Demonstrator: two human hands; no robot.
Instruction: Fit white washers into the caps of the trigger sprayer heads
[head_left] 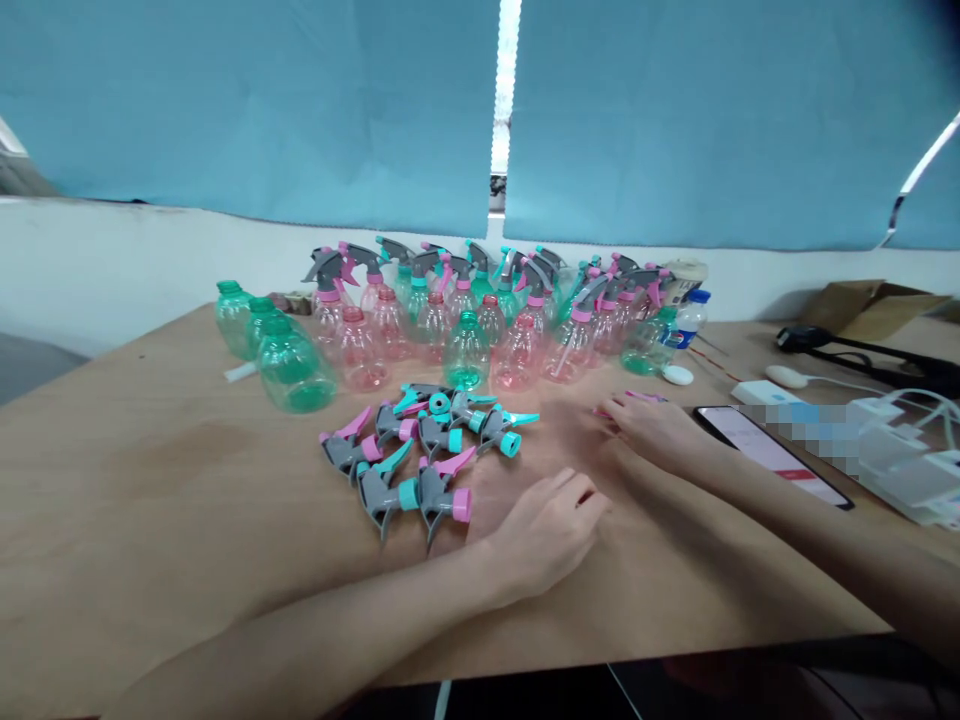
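Observation:
My left hand rests on the table with its fingers curled closed; nothing shows in it. Farther right, my right hand lies low over the table, its fingers on a thin pink thing that they mostly cover. Left of my hands is a pile of loose grey trigger spray heads with pink or turquoise triggers and collars, the closest being a pink one and a turquoise one. Behind the pile stand open clear bottles, among them a green bottle and a pink bottle.
Several bottles fitted with spray heads stand along the back. Open green bottles are at the left. On the right are a phone, a white power strip, a water bottle, a white oval object and a cardboard box.

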